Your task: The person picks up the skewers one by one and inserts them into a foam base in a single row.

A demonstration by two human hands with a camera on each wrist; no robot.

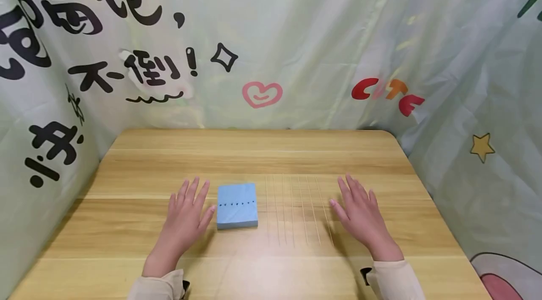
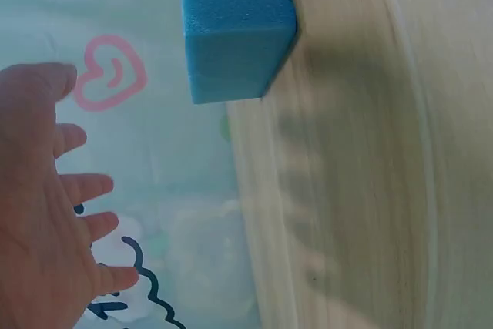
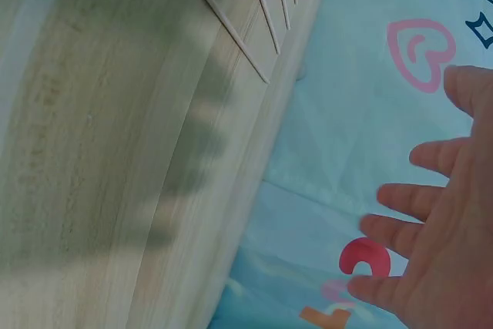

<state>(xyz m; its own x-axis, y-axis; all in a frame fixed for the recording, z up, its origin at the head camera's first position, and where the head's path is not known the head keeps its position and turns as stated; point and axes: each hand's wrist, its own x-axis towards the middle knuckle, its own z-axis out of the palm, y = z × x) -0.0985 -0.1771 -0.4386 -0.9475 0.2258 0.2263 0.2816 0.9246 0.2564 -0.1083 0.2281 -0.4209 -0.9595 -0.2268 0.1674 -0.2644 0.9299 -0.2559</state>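
A blue foam-like block (image 1: 237,206) lies on the wooden table, with a row of small dark dots across its top. To its right, several thin pale sticks (image 1: 303,210) are spread side by side, roughly parallel. My left hand (image 1: 186,217) hovers just left of the block, fingers spread, holding nothing. Right of the sticks is my right hand (image 1: 360,213), its fingers extended and nothing in them. The left wrist view shows the block's end (image 2: 239,59) apart from the fingers. In the right wrist view, stick ends (image 3: 223,22) appear at the top, away from the hand.
The wooden table (image 1: 262,149) has rounded far corners. A pale printed curtain (image 1: 296,46) with dark lettering, a pink heart and a star hangs behind it and along both sides.
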